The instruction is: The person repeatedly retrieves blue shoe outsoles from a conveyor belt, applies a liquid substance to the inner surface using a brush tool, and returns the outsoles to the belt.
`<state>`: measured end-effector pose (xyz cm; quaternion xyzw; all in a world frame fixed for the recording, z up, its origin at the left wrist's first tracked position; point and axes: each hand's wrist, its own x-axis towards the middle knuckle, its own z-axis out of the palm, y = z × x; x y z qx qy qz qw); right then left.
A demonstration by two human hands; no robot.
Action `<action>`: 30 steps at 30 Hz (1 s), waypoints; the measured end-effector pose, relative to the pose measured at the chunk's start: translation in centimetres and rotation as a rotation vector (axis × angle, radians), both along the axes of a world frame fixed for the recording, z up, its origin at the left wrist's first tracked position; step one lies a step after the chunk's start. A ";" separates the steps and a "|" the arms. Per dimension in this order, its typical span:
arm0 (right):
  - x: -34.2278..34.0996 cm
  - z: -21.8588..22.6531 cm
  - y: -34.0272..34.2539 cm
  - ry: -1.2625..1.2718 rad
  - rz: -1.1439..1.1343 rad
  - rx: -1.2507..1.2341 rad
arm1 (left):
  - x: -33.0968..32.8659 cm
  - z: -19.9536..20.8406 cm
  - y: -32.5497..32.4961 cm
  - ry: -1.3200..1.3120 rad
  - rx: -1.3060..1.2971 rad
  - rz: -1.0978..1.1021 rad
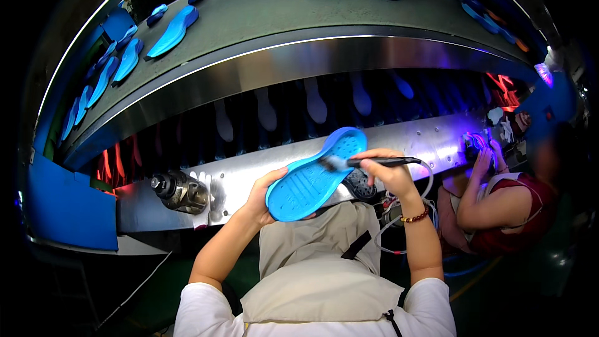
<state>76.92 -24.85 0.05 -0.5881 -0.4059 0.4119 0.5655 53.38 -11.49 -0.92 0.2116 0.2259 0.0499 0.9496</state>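
My left hand (259,198) grips a bright blue shoe sole (302,186) by its left edge, tilted up above my lap with the dimpled, ribbed inner face toward me. In my right hand (393,176) is a black-handled brush (392,162), fed by a pale hose (429,181). Its blurred bristles meet the sole's surface around the middle. Just behind the sole and below my right fingers sits a dark round perforated thing (360,185), partly covered.
Beyond the metal ledge (249,171), more soles hang or stand in a dark, red-lit heater. Above runs a conveyor belt (249,19) carrying several blue soles (175,31). A metal canister (180,191) and a glove (201,196) lie at left. A co-worker (499,212) sits at right under violet light.
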 end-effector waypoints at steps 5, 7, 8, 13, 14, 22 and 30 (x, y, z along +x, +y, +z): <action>-2.5 -7.6 1.0 -0.664 -0.465 0.448 | 1.1 -1.7 -0.4 0.014 -0.009 0.016; -5.5 -5.4 -0.1 -0.457 -0.221 0.381 | 0.9 -3.0 0.4 0.028 0.007 0.022; -6.5 -3.8 -1.1 -0.340 -0.086 0.289 | 0.8 -3.3 0.7 0.070 0.033 0.055; -3.6 -2.1 -5.3 0.552 -0.165 0.289 | -0.3 1.4 3.0 -0.032 0.621 0.149; -2.7 -2.8 -5.7 0.581 -0.280 0.317 | 0.3 3.7 3.6 -0.132 0.637 0.217; -3.1 -7.4 -5.2 0.740 -0.274 0.206 | 8.5 12.4 17.8 -0.559 0.220 0.816; -1.3 -11.5 -6.8 0.843 -0.398 0.157 | 18.4 11.8 21.3 -0.164 0.719 0.862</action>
